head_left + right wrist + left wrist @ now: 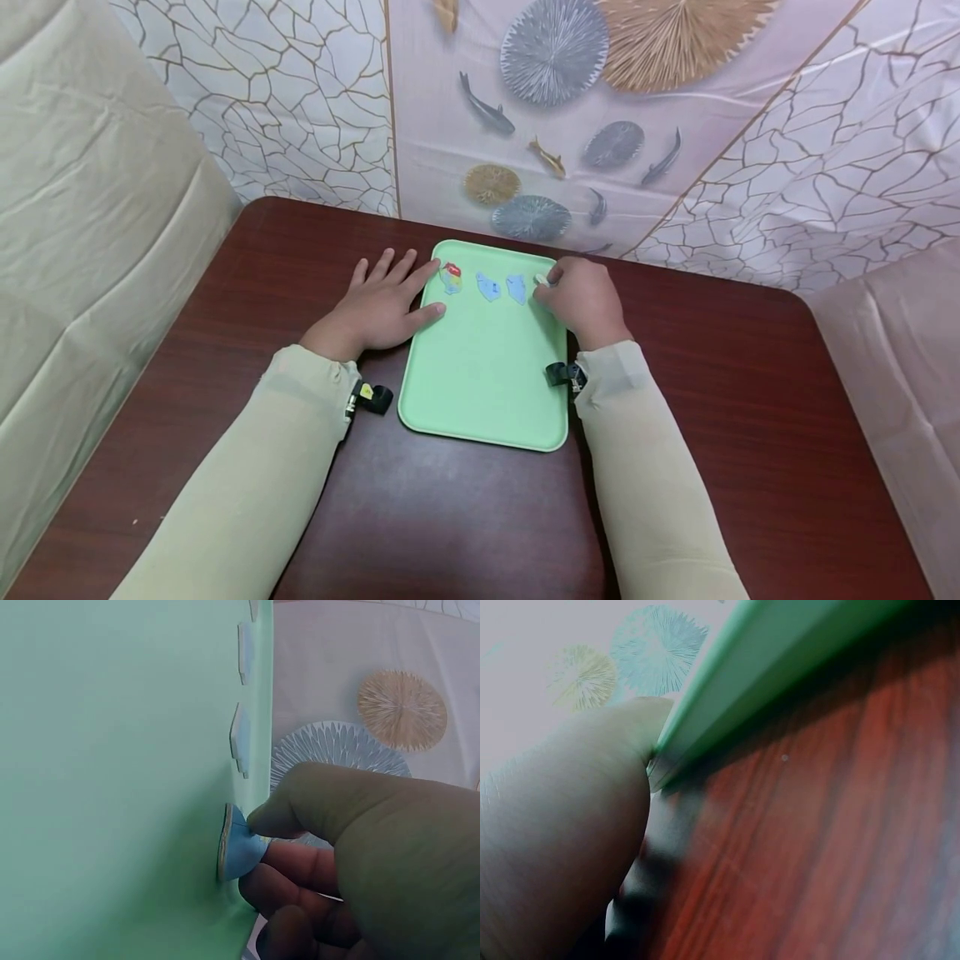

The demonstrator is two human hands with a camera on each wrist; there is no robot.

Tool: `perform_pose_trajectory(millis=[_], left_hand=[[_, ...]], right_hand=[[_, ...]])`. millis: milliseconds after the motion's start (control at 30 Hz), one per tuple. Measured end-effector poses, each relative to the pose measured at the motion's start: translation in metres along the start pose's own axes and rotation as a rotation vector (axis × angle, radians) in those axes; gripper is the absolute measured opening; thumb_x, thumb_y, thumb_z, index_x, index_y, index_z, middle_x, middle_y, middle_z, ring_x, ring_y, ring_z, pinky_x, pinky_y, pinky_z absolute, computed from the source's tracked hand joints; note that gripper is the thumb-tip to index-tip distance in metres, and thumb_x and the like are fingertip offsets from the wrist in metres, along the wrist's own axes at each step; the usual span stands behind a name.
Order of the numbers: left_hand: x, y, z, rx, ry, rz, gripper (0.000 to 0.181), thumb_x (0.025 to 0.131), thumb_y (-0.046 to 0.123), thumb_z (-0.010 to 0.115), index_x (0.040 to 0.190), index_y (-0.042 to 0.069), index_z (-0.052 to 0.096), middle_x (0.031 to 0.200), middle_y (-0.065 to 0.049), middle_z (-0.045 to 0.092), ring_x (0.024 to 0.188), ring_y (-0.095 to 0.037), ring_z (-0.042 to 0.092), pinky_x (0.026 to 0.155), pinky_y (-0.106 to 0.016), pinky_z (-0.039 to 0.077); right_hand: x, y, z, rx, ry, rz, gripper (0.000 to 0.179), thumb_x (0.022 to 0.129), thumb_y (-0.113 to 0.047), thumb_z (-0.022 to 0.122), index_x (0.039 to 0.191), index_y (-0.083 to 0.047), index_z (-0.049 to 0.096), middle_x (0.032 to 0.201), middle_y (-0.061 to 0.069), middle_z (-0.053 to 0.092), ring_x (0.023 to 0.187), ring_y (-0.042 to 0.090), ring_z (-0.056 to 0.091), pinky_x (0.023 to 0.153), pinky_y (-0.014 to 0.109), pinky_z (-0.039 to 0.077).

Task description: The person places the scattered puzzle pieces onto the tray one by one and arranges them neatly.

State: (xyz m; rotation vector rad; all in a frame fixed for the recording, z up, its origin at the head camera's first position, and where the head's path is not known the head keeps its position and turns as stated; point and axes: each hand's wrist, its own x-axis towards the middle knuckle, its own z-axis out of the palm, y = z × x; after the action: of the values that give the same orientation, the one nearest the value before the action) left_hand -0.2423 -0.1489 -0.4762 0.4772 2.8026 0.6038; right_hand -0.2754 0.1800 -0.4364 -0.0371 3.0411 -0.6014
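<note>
A light green tray lies on the table. My left hand is spread flat at its upper left edge, thumb and forefinger over the rim. In the left wrist view the thumb meets the tray's side. Near the upper right corner, my right hand pinches a thin blue puzzle piece between thumb and fingers, tilted up from the tray. Left of it lie two light blue pieces and, furthest left, a piece with red and yellow print, all in a row along the far side.
The dark red-brown table extends around the tray on all sides. Behind it hangs a patterned cloth with fish and round leaves. Pale fabric drapes at the left, and more at the right.
</note>
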Motion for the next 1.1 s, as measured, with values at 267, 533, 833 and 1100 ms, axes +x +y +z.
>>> perform_pose_trajectory(millis=[267,533,833,1100], left_hand=[[-0.0001,0.0002,-0.0023,0.002,-0.002,0.006,0.085,0.112,0.077,0.039,0.183,0.039,0.012,0.192,-0.012,0.003,0.177,-0.044,-0.008,0.138,-0.072,-0.007],[-0.0003,0.0005,-0.0027,0.000,-0.006,0.006,0.085,0.112,0.077,0.040,0.183,0.038,0.012,0.192,-0.012,0.004,0.177,-0.044,-0.007,0.138,-0.072,-0.006],[-0.0008,0.0014,-0.0031,0.002,-0.006,0.004,0.085,0.112,0.077,0.039,0.183,0.039,0.012,0.192,-0.012,0.004,0.177,-0.043,-0.008,0.138,-0.072,-0.006],[-0.0022,0.0025,-0.0037,-0.006,-0.007,0.003,0.084,0.113,0.076,0.040,0.183,0.038,0.013,0.192,-0.012,0.004,0.177,-0.044,-0.007,0.138,-0.071,-0.007]], right_hand=[[0.0007,-0.0014,0.0003,-0.050,-0.007,-0.004,0.024,0.100,-0.030,0.078,0.112,-0.009,0.082,0.113,0.011,0.084,0.088,0.031,0.073,0.078,0.047,0.060],[0.0012,-0.0012,-0.0003,-0.065,-0.014,-0.008,0.025,0.102,-0.030,0.078,0.115,-0.010,0.084,0.117,0.010,0.084,0.090,0.030,0.074,0.079,0.048,0.060],[0.0012,-0.0020,-0.0017,-0.071,-0.026,-0.003,0.027,0.102,-0.032,0.078,0.116,-0.010,0.084,0.119,0.010,0.084,0.094,0.031,0.075,0.082,0.049,0.061],[-0.0017,0.0016,-0.0089,0.007,-0.001,-0.015,0.025,0.100,-0.031,0.080,0.112,-0.009,0.083,0.112,0.010,0.083,0.094,0.030,0.073,0.086,0.048,0.060]])
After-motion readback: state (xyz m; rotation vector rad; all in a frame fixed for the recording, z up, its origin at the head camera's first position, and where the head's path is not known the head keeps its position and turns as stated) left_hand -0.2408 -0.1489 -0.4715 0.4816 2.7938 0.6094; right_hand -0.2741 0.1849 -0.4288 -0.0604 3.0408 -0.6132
